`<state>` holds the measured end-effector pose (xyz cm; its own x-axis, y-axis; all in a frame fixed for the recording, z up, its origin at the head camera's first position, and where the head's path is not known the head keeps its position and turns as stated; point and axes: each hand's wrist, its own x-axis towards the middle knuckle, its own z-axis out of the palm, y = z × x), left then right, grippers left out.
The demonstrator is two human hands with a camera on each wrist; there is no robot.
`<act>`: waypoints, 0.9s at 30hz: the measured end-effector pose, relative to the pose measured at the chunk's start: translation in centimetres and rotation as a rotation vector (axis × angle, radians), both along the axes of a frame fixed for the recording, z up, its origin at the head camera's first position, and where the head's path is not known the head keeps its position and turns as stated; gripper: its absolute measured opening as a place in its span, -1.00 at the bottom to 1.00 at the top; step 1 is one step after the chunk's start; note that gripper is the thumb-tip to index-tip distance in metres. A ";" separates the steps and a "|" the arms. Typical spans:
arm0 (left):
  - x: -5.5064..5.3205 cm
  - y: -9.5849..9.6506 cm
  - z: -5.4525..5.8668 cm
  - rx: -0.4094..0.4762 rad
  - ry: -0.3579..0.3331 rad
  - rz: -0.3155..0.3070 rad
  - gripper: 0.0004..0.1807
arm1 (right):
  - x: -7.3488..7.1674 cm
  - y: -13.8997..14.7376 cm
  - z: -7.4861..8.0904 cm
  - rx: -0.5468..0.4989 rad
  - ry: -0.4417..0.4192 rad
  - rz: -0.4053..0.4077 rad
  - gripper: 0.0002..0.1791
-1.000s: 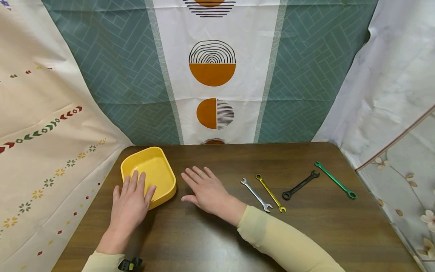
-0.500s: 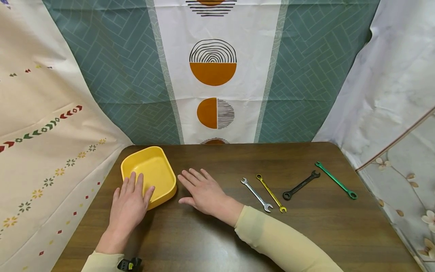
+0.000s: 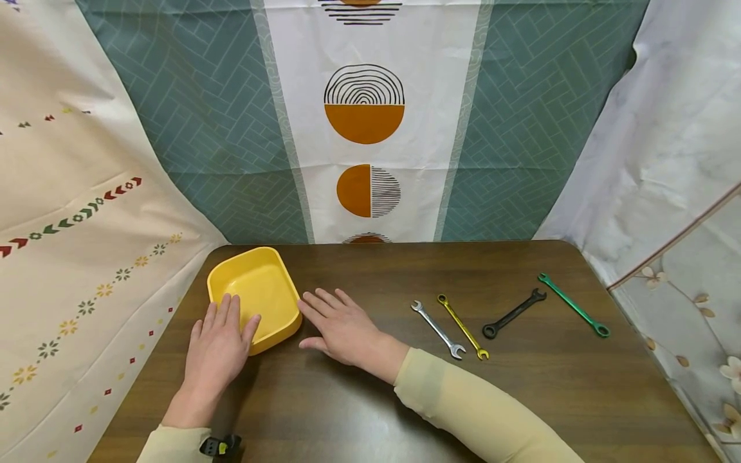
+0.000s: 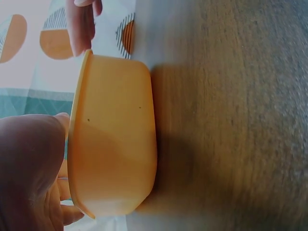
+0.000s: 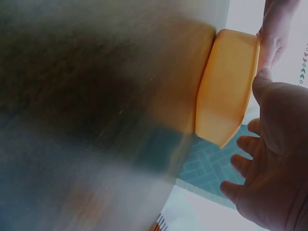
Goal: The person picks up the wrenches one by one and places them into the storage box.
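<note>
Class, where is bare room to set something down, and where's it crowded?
The table is bare along the back edge between yellow box and green wrench, in front between left hand and right sleeve, and between that sleeve and black wrench. It's crowded around the box, with the right hand also close, and between silver wrench and yellow wrench.

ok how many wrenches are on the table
4, all on the table, in the head view right of the yellow tray: left to right, silver wrench, yellow wrench, black wrench, green wrench. None looks hidden.
</note>
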<state>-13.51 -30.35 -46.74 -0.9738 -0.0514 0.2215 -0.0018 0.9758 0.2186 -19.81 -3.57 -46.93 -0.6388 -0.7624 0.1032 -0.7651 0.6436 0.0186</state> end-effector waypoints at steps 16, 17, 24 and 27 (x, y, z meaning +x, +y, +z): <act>0.1 -1.0 -0.2 0.014 -0.042 0.038 -0.12 | 0.1 -0.4 -0.1 0.021 0.000 0.008 -0.11; 0.1 -1.0 -0.2 0.014 -0.043 0.040 -0.11 | 0.1 -0.4 -0.1 0.022 0.004 0.009 -0.10; 0.2 -1.2 -0.2 0.023 -0.051 0.069 -0.11 | 0.1 -0.9 0.1 0.018 0.029 0.022 -0.09; 0.2 -1.3 -0.1 0.030 -0.063 0.080 -0.10 | 0.0 -1.0 0.0 0.028 0.032 0.026 -0.09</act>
<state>-13.27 -31.65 -46.87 -0.9782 -0.1351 0.1574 -0.0939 0.9651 0.2446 -19.82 -4.62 -46.97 -0.6152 -0.7818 0.1018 -0.7805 0.6222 0.0614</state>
